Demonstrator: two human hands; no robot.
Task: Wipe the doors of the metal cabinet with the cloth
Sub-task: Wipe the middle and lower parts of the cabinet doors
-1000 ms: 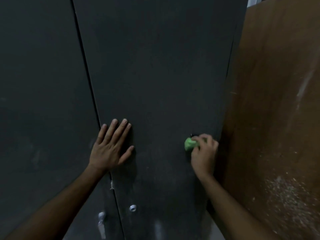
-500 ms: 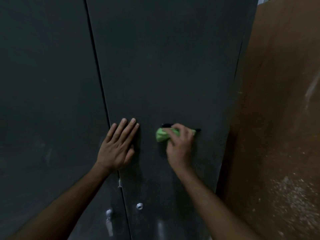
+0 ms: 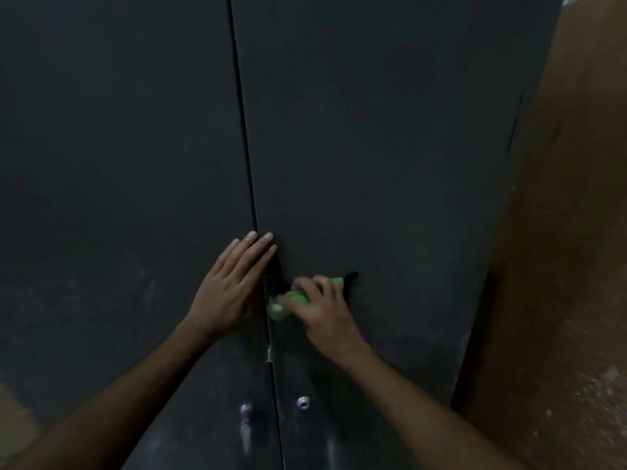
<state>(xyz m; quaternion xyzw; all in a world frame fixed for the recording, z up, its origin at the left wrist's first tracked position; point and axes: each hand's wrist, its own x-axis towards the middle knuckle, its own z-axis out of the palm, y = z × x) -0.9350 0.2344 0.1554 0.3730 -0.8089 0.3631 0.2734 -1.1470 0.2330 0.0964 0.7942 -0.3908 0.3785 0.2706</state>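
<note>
The cabinet doors [image 3: 373, 147] are dark grey metal with a matt, smooth finish, dulled low down by pale dusty smears and whitish streaks. The small lock [image 3: 303, 402] is shiny bare metal. The cloth [image 3: 288, 301] is soft bright green fabric, bunched up. The panel [image 3: 570, 249] to the right is brown wood, rough-looking and speckled with white flecks.

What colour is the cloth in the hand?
Bright green cloth, seen best in the head view.
</note>
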